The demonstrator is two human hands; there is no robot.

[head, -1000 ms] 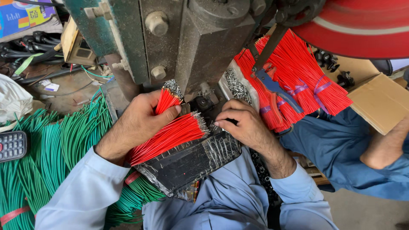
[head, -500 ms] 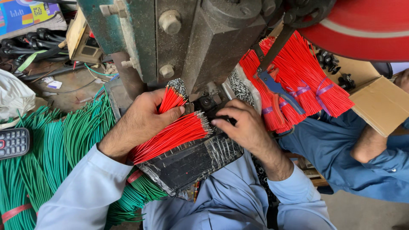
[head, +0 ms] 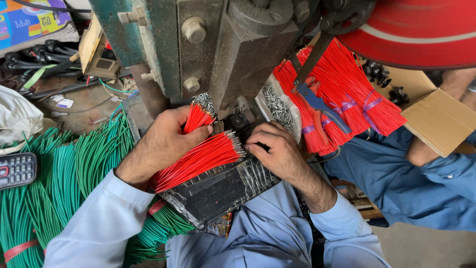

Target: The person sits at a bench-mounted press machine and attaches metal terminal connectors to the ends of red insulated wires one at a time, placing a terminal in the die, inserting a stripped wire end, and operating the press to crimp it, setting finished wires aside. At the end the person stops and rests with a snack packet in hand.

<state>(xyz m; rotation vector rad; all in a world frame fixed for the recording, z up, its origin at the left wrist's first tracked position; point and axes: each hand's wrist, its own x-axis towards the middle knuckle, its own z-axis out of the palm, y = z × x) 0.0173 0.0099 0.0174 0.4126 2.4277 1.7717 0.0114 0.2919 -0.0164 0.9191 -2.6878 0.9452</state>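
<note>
Head view: we noted the left hand point(head: 163, 144) closed around a small bunch of red wires point(head: 197, 118), bare tips up against the green press point(head: 198, 49). A larger red wire bundle point(head: 198, 159) lay under that hand on a black taped pad point(head: 218, 191), tips toward the right hand point(head: 275, 151). The right hand was curled, fingertips pinched at the press die; we could not tell what it gripped. Green wires point(head: 64, 173) lay to the left, tied red bundles point(head: 347, 99) to the right beside a cardboard box point(head: 441, 119).
</note>
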